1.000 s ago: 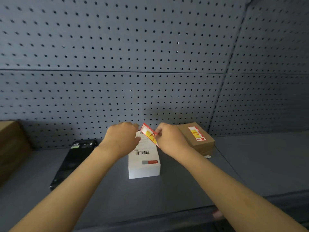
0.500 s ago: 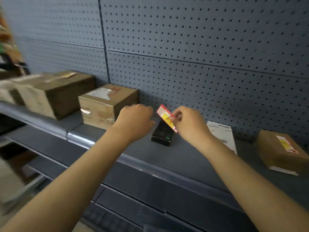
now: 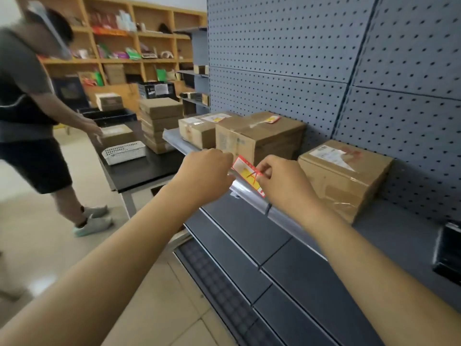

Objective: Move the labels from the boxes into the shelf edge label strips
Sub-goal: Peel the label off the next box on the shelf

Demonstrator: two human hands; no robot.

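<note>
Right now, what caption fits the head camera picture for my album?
Right hand pinches a red label at the shelf-edge strip.

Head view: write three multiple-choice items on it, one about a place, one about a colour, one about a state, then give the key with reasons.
1. Where is the label?
A. stuck on a box top
B. between the two hands, over the label strip
C. on the floor

2. What colour is the label's border?
A. red
B. green
C. blue

3. What is the right hand doing?
A. hanging open
B. pressing flat on a box
C. pinching the label

Key: 1 B, the label sits between the left hand and right hand at the shelf's front edge. 2 A, its edge is red around a yellow patch. 3 C, its fingers close on the label's right end.
</note>
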